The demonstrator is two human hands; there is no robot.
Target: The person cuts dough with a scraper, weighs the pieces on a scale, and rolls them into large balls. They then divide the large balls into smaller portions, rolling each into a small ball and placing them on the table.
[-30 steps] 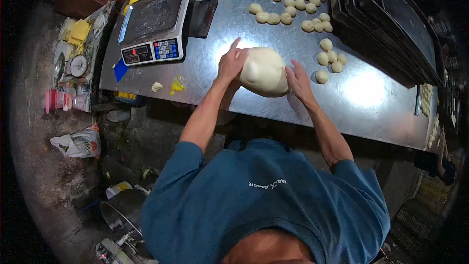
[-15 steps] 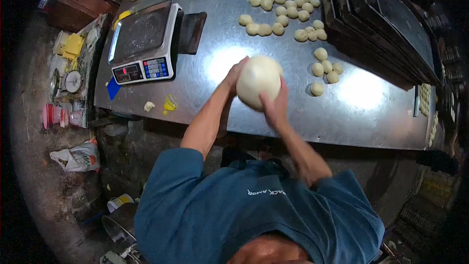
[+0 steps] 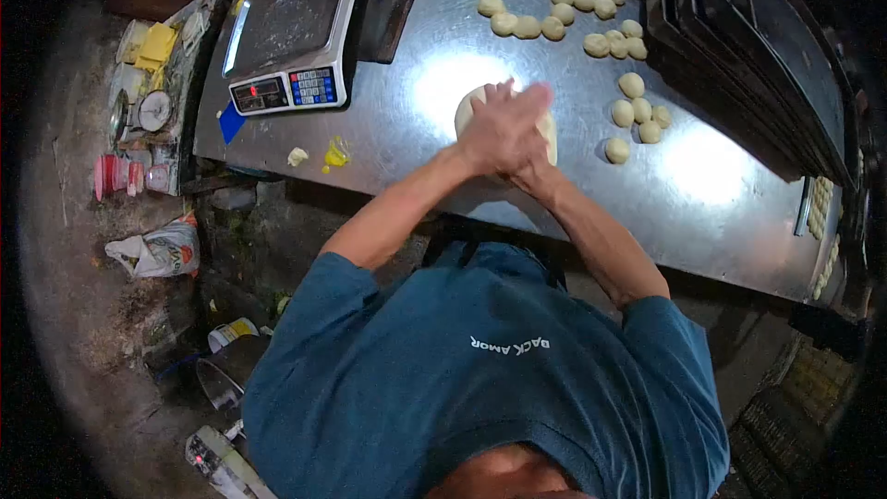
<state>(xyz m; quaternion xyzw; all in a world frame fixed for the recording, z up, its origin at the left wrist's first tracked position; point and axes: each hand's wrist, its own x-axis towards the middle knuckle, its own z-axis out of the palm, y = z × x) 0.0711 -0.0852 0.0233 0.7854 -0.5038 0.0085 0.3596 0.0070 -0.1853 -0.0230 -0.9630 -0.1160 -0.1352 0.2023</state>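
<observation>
A large pale piece of dough [image 3: 469,111] is pressed on the metal table near its front edge. My left hand [image 3: 497,134] lies across the top of it with fingers stretched out, some blurred. Partly beneath and beside it, my right hand [image 3: 529,155] is on the dough too, its fingers mostly hidden or blurred. The two hands overlap. To their right is a small group of dough balls [image 3: 617,150].
A digital scale [image 3: 288,32] stands at the left, with a yellow smear [image 3: 336,153] in front of it. More dough balls [image 3: 582,0] lie at the back. Dark trays [image 3: 739,55] lean at the right. The metal table [image 3: 416,143] ends at a front edge close to my body.
The dough was a rounded lump held between both hands; now it is down on the table under the overlapping hands. The view has shifted, moving the scale right and up in frame.
</observation>
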